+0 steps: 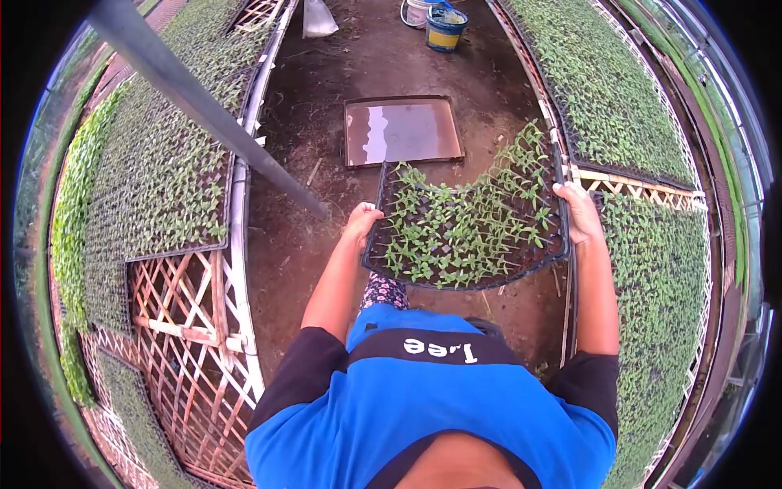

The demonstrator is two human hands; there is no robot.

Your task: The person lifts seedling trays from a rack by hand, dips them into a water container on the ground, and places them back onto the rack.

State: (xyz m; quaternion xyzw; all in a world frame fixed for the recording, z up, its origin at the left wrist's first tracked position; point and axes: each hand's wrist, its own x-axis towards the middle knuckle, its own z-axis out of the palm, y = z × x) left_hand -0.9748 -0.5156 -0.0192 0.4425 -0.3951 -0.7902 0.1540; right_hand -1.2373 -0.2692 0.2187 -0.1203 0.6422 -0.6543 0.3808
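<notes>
Black, thin-walled seedling tray (pixel 563 224), planted with green seedlings (pixel 456 232), found directly ahead of the wearer's torso and between the two hands, above the earth floor (pixel 297 277); its broader span appears to run from hand to hand, though the wide lens bends every edge and the far rim is largely lost behind leaves, so the true long axis cannot be certified. Left hand (pixel 363 220) closed on the tray's left rim, thumb uppermost; right hand (pixel 580 213) closed on the tray's right rim, set slightly nearer the far corner; fingers under the rim are hidden on both sides; neither hand has hold of anything else.

Beyond the tray, on the floor, a shallow basin (pixel 459 134) of muddy water; its near edge lines up with the tray's far left part, and contact between the two is not evident; farther beyond the tray, a blue bucket with a yellow band (pixel 444 37), a pale bucket (pixel 416 14) just beside it, and a whitish sack-like item (pixel 319 20).

Obstructions noted: to the tray's right, a lattice counter (pixel 619 181) carrying more seedlings, close alongside the right hand and the nearer of the two sides; to the tray's left, across bare floor, a second lattice counter (pixel 218 297); also left of the tray, a slanting grey pole (pixel 194 94), clear of the left hand.
</notes>
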